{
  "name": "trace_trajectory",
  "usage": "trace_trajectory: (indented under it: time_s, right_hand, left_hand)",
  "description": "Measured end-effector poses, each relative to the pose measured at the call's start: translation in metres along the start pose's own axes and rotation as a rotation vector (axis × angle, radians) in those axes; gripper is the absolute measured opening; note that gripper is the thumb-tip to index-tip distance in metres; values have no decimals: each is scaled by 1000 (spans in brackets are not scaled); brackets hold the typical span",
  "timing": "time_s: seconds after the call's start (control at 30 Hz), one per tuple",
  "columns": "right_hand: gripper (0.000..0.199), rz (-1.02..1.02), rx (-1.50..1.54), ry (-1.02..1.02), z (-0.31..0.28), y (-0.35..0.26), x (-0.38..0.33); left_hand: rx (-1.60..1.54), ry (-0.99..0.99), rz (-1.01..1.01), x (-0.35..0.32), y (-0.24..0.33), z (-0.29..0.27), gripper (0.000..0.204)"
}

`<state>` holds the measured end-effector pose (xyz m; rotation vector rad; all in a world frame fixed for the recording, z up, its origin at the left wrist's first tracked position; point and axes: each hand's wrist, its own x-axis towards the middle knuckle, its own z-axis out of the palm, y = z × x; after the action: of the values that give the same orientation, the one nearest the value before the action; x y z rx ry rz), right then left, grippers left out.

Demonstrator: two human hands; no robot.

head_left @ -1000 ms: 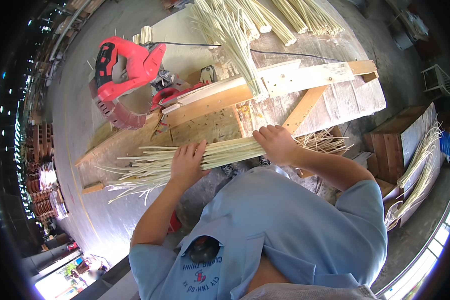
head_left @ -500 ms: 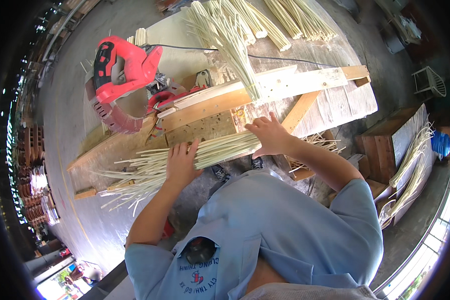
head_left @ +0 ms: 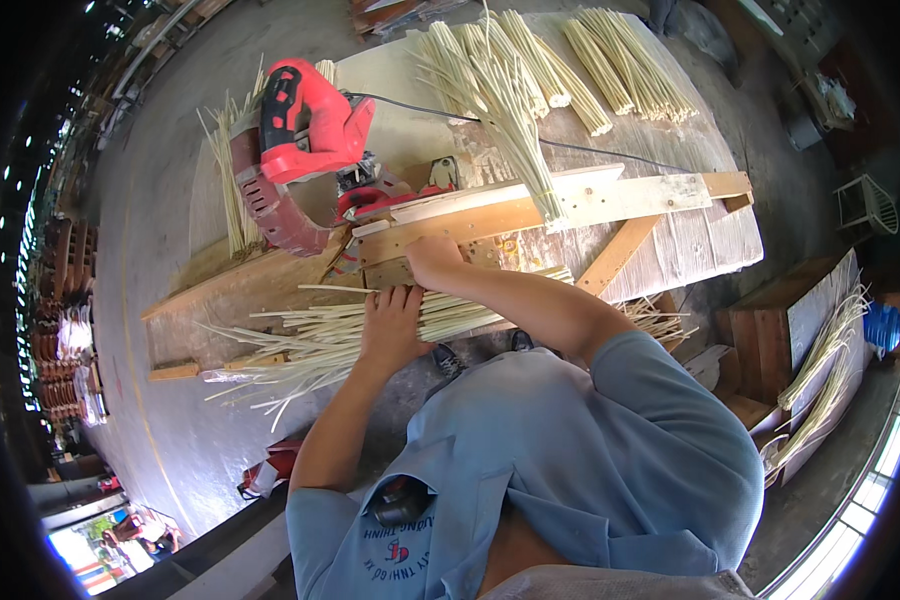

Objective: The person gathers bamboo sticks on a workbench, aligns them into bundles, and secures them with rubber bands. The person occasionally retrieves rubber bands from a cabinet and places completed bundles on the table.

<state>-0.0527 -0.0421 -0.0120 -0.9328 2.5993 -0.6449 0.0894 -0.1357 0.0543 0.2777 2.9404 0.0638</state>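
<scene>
I have the left hand (head_left: 392,325) palm down over a long, loose bundle of thin, pale cream cane-like sticks (head_left: 460,318), its forearm rising from the lower edge and leaning a little to the right. Its grip is closed over the sticks, fingers bent across the far side and the thumb lying along the near side. The right hand (head_left: 437,262) sits just beyond it, back upward and fingers curled in, its forearm reaching leftward across the bundle; how tightly that grip is closed, or whether it has hold of anything, I cannot tell, as the fingers are turned out of my sight. The bundle lies in front of me, along the near side of the pale, worn wooden counter (head_left: 685,240), just short of the long, light-brown timber rail (head_left: 460,222). Its long axis runs roughly left to right, the right end angled slightly away from the body; the left ends fan out loosely toward the near left. Beyond the hands, to the left, I see a red-and-black power saw (head_left: 322,125).
</scene>
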Motion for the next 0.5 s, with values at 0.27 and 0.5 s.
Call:
trace_trajectory:
  time_s: [0.27,0.5]
  right_hand:
    - [16,-36,252,12,-26,23,-9]
    - [22,47,444,-18,-53,49,-44]
  left_hand:
    - [-123,231,32,2,-6,-2,89]
    - [-351,400,2,27,-20,1,52]
